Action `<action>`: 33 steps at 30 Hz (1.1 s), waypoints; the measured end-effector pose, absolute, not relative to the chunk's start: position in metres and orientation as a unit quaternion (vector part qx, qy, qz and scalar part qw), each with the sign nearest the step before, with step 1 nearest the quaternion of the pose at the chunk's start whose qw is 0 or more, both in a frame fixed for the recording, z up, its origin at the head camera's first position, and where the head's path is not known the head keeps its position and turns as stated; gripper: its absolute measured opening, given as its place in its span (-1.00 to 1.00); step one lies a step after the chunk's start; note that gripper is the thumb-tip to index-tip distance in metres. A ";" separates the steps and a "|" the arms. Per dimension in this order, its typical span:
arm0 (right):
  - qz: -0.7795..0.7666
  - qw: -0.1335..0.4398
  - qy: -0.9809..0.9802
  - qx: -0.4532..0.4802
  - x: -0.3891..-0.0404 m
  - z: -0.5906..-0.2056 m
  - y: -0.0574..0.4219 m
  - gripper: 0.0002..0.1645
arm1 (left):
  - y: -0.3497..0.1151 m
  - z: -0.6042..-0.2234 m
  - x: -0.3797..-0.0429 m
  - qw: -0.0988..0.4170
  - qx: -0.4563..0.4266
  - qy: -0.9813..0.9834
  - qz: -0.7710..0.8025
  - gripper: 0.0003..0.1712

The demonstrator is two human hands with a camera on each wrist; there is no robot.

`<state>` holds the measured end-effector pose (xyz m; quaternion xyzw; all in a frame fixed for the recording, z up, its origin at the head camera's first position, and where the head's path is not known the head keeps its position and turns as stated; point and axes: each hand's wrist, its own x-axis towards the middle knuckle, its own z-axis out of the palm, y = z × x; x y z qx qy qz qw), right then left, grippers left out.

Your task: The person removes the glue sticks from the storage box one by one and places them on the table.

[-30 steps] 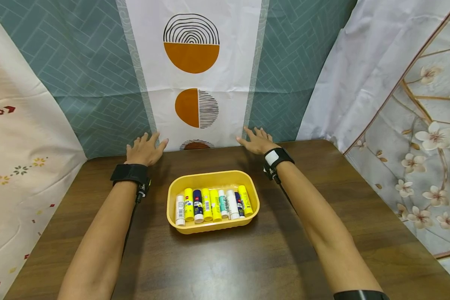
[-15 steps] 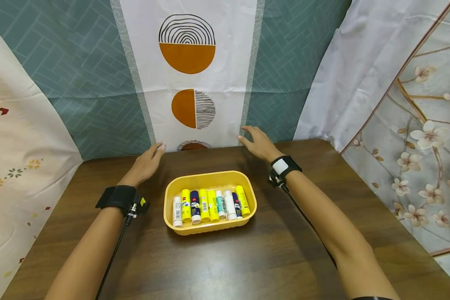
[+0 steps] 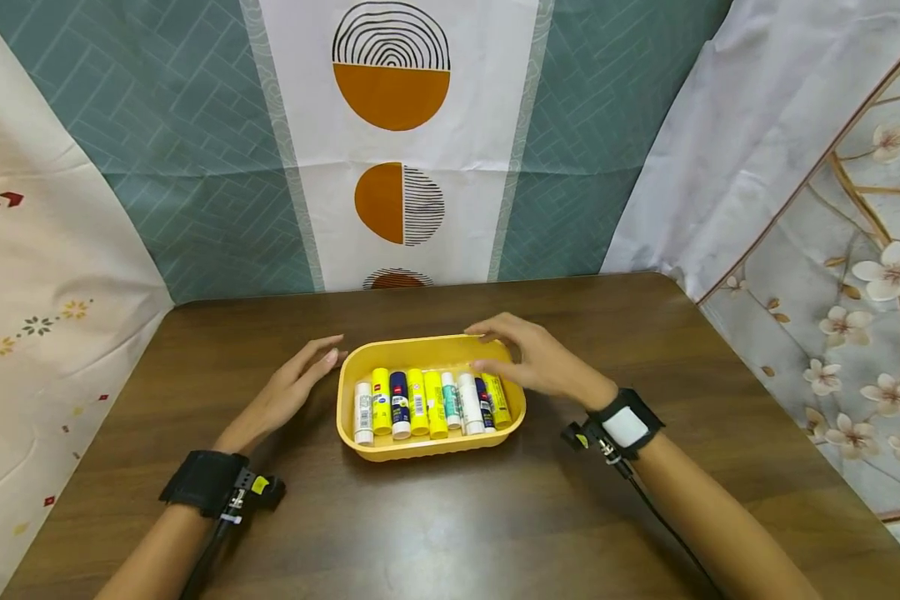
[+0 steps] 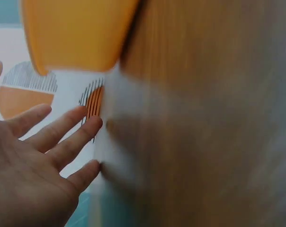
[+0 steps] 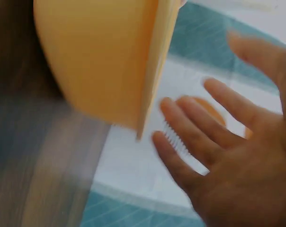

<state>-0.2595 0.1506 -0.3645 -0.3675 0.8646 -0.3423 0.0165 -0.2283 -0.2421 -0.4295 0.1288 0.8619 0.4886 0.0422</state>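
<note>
A yellow plastic tray [image 3: 431, 451] sits mid-table with a row of several glue sticks [image 3: 418, 402] lying in it, yellow, white, dark blue and teal. My left hand [image 3: 285, 392] is just off the tray's left end, fingers extended and holding nothing. Over the tray's right end reaches my right hand [image 3: 536, 358], its fingers spread loosely and overlapping the rim in the head view. In the left wrist view the left hand [image 4: 48, 161] shows spread fingers below the tray's side [image 4: 76, 38]. The right wrist view has the right hand [image 5: 228, 137] beside the tray wall [image 5: 100, 56].
The tray rests on a dark brown wooden table [image 3: 435, 525]. A patterned green and white curtain [image 3: 457, 150] hangs along its back edge. Floral cloth [image 3: 855, 333] covers the right side and cream cloth [image 3: 52, 275] the left. A cable [image 3: 667, 533] trails from the right wrist band.
Both hands have come back from the table's far edge toward the tray. The right hand is now at the tray's right end, the left near its left end. The tray stays put.
</note>
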 end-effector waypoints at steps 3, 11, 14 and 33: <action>-0.300 0.091 0.871 -0.379 -0.243 -0.365 0.147 -0.11 | -0.240 -0.433 -0.221 0.050 0.141 0.840 0.521 -0.34; -0.203 0.183 0.883 -0.382 -0.234 -0.361 0.141 0.22 | -0.233 -0.444 -0.210 0.107 0.156 0.786 0.588 -0.40; -0.189 0.188 0.887 -0.376 -0.234 -0.359 0.141 0.19 | -0.231 -0.446 -0.209 0.107 0.160 0.778 0.598 -0.41; -0.263 0.149 0.882 -0.361 -0.241 -0.361 0.145 0.07 | -0.237 -0.454 -0.205 0.072 0.164 0.803 0.569 -0.40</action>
